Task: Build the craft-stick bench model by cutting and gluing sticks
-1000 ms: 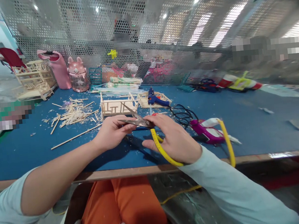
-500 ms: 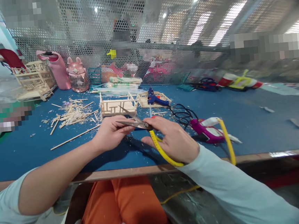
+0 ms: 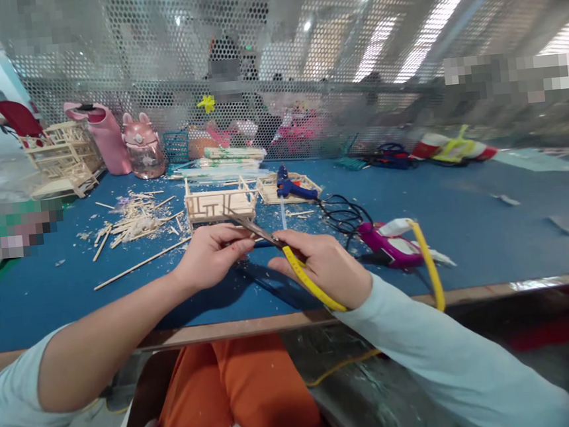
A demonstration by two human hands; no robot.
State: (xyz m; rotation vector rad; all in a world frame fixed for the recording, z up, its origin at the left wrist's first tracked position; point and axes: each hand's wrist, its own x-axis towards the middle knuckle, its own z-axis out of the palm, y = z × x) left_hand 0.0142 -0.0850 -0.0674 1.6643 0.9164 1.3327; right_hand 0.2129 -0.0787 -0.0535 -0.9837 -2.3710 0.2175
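My right hand (image 3: 326, 266) is closed around a pair of scissors (image 3: 261, 232) with a yellow handle. Their blades point up and left, nearly together, just by the fingertips of my left hand (image 3: 214, 256). Thumb and fingers of that hand are pinched; whatever they hold is too small or hidden to make out. Behind the blades stands a small frame built of wooden sticks (image 3: 219, 206). Beside it, a blue glue gun (image 3: 293, 187) rests over a flat stick-built piece (image 3: 267, 190).
Loose sticks and scraps (image 3: 136, 223) are heaped at the left, with one long stick (image 3: 142, 264) nearer. A purple glue gun (image 3: 392, 247) lies right of my hand amid black cable (image 3: 341, 212). Pink bottles (image 3: 107, 139), a larger stick model (image 3: 65, 159) and a perforated metal screen (image 3: 161, 51) line the back.
The scissor blades, spread apart half a second ago, have come nearly together by my left fingertips. Both hands stay in about the same place; the view has shifted slightly.
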